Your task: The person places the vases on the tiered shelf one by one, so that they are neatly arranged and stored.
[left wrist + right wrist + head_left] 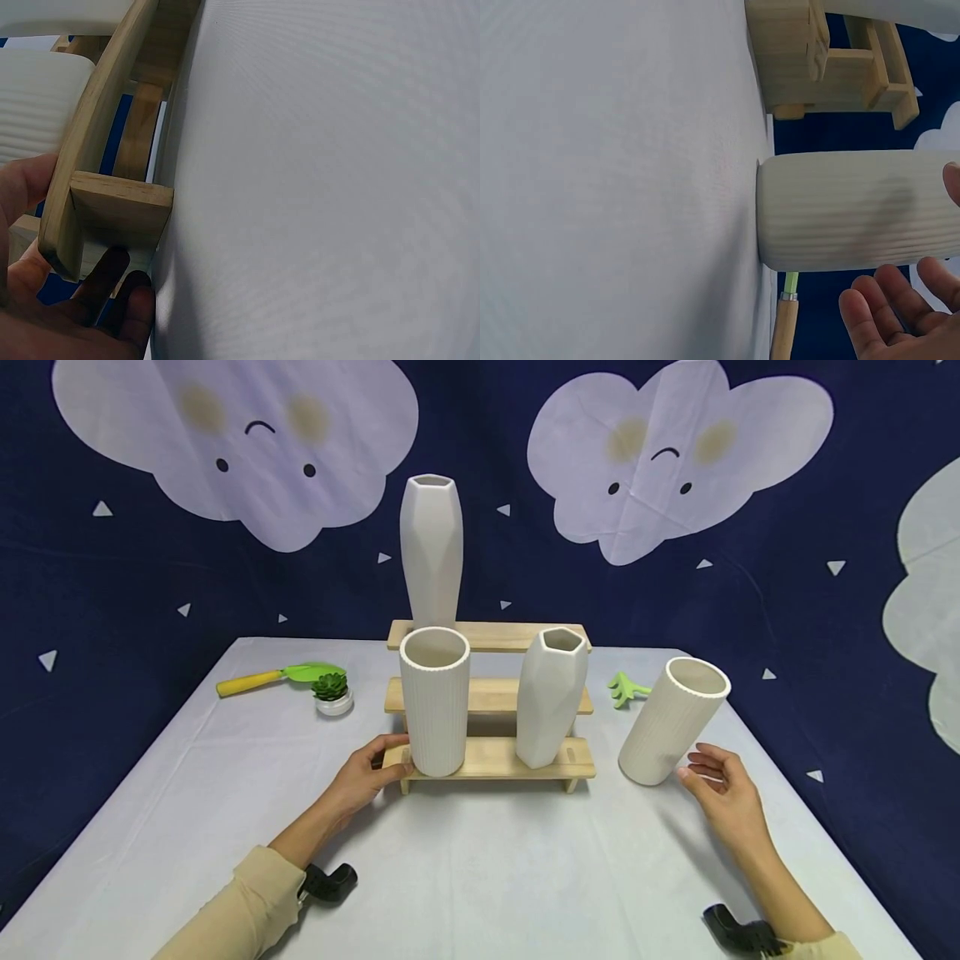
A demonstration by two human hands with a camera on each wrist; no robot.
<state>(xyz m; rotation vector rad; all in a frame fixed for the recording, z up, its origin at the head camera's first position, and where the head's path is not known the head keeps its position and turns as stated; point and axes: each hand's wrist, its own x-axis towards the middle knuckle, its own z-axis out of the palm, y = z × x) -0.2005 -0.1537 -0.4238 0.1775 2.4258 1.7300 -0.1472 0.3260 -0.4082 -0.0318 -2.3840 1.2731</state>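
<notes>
My left hand (367, 777) grips the left end of the lowest step of a three-tier wooden stand (491, 760). In the left wrist view the thumb lies on top of the board, with fingers underneath. On that step stand a white ribbed cylindrical vase (437, 710) at the left and a short faceted white vase (551, 702) at the right. A tall faceted vase (432, 552) stands on the top tier. Another ribbed vase (671, 727) rests on the table right of the stand. My right hand (723, 797) is beside it, fingers loosely bent, not gripping it.
At the left lie a green trowel (303, 672) with a yellow handle and a small potted succulent (331, 691). A green hand rake (624, 689) is partly hidden behind the right vase. White cloth (487, 877) covers the table, with a dark blue cloud-patterned backdrop (480, 427) behind.
</notes>
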